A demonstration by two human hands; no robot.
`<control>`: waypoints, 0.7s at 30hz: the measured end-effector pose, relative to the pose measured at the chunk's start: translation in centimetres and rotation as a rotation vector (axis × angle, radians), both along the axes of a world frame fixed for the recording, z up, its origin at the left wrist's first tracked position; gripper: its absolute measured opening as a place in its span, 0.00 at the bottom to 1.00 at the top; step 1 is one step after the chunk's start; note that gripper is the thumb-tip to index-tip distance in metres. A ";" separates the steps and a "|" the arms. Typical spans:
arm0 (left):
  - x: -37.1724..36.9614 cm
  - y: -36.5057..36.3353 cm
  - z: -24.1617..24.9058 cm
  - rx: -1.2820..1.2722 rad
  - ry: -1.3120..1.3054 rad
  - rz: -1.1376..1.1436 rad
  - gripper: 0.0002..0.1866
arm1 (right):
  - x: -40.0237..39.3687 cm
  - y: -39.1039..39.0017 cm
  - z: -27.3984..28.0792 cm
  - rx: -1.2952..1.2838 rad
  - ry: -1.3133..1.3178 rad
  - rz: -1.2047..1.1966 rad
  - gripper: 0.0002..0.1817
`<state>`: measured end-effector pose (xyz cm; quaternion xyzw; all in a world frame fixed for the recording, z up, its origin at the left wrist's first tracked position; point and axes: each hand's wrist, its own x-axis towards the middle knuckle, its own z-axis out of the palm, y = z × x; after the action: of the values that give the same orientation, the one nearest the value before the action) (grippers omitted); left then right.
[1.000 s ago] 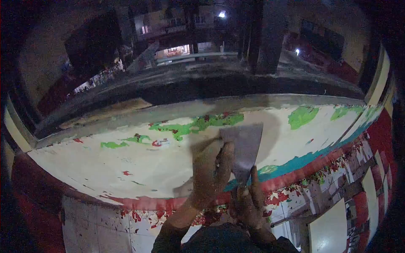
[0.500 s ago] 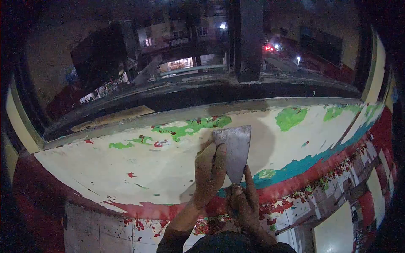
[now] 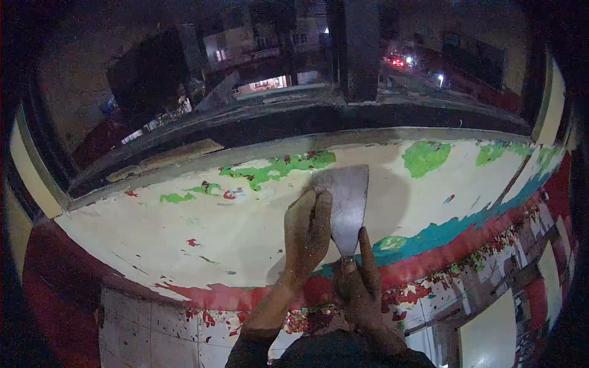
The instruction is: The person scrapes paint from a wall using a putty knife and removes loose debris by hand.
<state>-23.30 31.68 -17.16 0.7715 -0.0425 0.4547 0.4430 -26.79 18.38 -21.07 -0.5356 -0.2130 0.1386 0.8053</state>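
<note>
A wide metal scraper [image 3: 348, 205] stands upright over the cream-painted sill, its broad edge toward the window. My right hand [image 3: 357, 281] is wrapped round its handle, with a finger stretched up beside the blade. My left hand [image 3: 307, 230] is at the blade's left side, fingers folded with the fingertips against the metal. The sill [image 3: 153, 236] has peeled green patches [image 3: 426, 158] near its back edge and small red spots. A teal strip [image 3: 429, 240] and a red band [image 3: 429, 260] run along its front.
Beyond the sill are a dark window frame [image 3: 360, 55] and a night street with lights. A flat brown piece [image 3: 181, 153] lies on the ledge at left. Red and green paint flakes litter the tiled floor [image 3: 165, 325]; a pale panel [image 3: 489, 334] is at lower right.
The scraper and both hands sit slightly higher in view, with the blade's edge closer to the back of the sill. The camera view has shifted a little.
</note>
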 end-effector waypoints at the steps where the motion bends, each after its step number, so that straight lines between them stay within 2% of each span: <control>1: -0.1 -0.1 0.6 -0.096 0.080 -0.029 0.13 | 0.0 0.0 0.1 0.009 0.040 0.004 0.35; 2: -0.3 -0.2 0.9 -0.195 0.161 -0.057 0.13 | -0.1 0.1 0.5 0.015 0.082 0.008 0.35; 3: -0.4 -0.4 0.8 -0.190 0.160 -0.048 0.13 | -0.1 0.0 0.6 0.016 0.125 0.016 0.35; 8: -0.8 -0.7 1.8 -0.255 0.275 -0.035 0.15 | 0.2 0.0 -0.2 0.012 -0.020 0.042 0.34; 9: -0.8 -0.7 1.7 -0.239 0.252 -0.033 0.15 | 0.4 0.0 -0.4 0.008 -0.058 0.056 0.34; 12: -0.9 -0.8 1.2 -0.192 0.221 -0.011 0.15 | -0.5 0.0 0.0 -0.085 0.051 -0.072 0.33; 14: -0.5 -0.5 1.0 -0.154 0.225 0.025 0.15 | 0.4 0.5 0.1 -0.063 -0.057 -0.067 0.33; 17: -1.0 -0.3 3.5 -0.233 0.351 -0.022 0.16 | 0.5 0.2 0.5 -0.061 -0.070 0.001 0.33; 18: -1.0 -0.4 2.9 -0.160 0.241 0.011 0.15 | 0.5 0.0 0.8 -0.060 -0.064 0.036 0.33; 21: -0.7 -0.4 0.4 -0.125 0.220 0.025 0.14 | 0.3 0.0 -0.3 -0.104 -0.003 -0.013 0.35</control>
<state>-24.05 31.26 -16.77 0.7881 0.0445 0.3744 0.4866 -26.49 18.34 -21.35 -0.5784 -0.2030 0.1434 0.7769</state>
